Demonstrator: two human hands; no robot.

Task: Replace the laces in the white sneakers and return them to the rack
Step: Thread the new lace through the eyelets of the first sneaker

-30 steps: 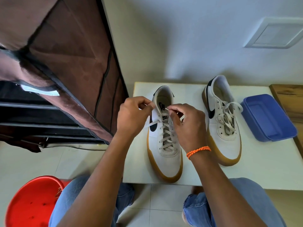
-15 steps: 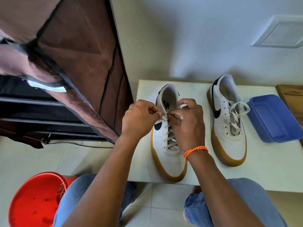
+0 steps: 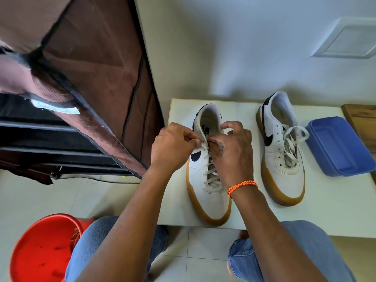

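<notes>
Two white sneakers with gum soles and black swooshes stand on a low white table [image 3: 335, 210], toes toward me. The left sneaker [image 3: 211, 198] is laced up most of its length with a pale lace [image 3: 211, 171]. My left hand [image 3: 173, 147] pinches the lace at the top left eyelet. My right hand [image 3: 234, 151] pinches the lace end at the top right eyelets and covers them. The right sneaker [image 3: 284, 159] sits untouched, its lace [image 3: 293, 139] tied in a loose loop.
A blue plastic tray [image 3: 339, 145] lies on the table at the right. The brown fabric shoe rack [image 3: 81, 82] with dark shelves stands at the left. A red bucket [image 3: 38, 251] sits on the tiled floor beside my left knee. A wooden edge [image 3: 362, 117] shows far right.
Both hands have drawn closer together over the top eyelets of the left sneaker, and my right fingers have spread slightly. The camera view has shifted a little to the left.
</notes>
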